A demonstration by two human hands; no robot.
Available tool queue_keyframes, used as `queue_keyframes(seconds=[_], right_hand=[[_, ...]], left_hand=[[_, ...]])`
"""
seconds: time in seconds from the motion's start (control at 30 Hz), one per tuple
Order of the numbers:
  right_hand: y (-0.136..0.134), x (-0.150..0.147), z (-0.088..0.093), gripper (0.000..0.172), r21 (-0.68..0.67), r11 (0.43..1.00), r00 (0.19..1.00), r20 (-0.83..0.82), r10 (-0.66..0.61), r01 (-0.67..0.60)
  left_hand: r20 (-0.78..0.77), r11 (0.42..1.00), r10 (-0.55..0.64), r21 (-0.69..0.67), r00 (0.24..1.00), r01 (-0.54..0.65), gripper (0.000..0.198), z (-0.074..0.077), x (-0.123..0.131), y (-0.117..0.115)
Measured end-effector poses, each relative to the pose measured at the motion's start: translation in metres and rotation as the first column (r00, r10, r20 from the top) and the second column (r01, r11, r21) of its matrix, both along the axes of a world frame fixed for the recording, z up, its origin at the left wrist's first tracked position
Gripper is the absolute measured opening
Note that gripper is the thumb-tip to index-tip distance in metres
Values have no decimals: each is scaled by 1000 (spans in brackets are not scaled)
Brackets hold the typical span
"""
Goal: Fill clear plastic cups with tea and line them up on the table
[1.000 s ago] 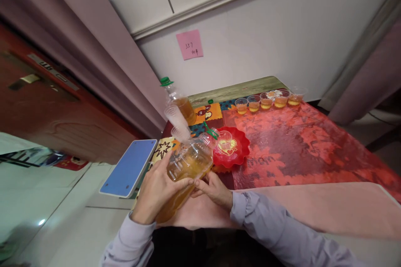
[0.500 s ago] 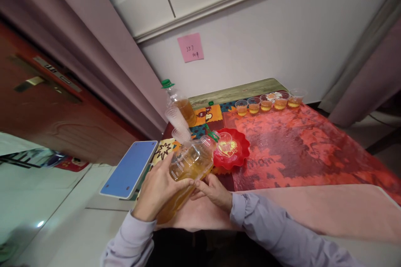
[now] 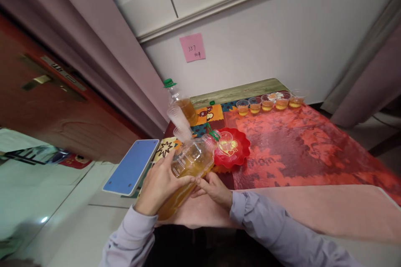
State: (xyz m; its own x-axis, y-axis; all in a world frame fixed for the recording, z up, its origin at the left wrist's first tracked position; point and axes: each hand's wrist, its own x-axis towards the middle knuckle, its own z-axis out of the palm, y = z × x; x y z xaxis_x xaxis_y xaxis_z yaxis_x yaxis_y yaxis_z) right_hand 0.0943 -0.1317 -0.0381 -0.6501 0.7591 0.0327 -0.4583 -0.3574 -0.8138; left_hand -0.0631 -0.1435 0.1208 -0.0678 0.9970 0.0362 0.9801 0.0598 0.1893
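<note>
A large clear bottle (image 3: 194,159) of yellow liquid lies tilted between my hands, its neck pointing away to the right. My left hand (image 3: 163,183) is wrapped round its left side. From the right and below, my right hand (image 3: 213,188) grips the same bottle, thumb near the left thumb. The bottle's mouth, with a green ring, is over a clear plastic cup (image 3: 226,138) on a red scalloped plate (image 3: 242,156). Whether liquid is flowing into that cup, I cannot make out.
Several cups of yellow liquid (image 3: 267,106) stand in a row at the table's back. A second bottle (image 3: 188,110) with a green cap is at back left, beside stacked clear cups (image 3: 180,121). Near it lies a small green cap (image 3: 212,102). A blue stool (image 3: 131,167) stands left.
The view has shifted slightly. Both hands keep hold of the bottle at nearly the same tilt, its mouth still over the plate.
</note>
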Motion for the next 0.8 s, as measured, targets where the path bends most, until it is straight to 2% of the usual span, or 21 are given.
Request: queue_keyframes(seconds=[0.6,0.8], right_hand=[[1,-1,1,78,-43,999,1000,-25,-8,7],[1,-2,0,76,-34,999,1000,-14,-9,9]], left_hand=[[-16,999,-10,-35,1000,9,92,6,6,4],[-75,998,31,-52,997,-35,97,9,11,6]])
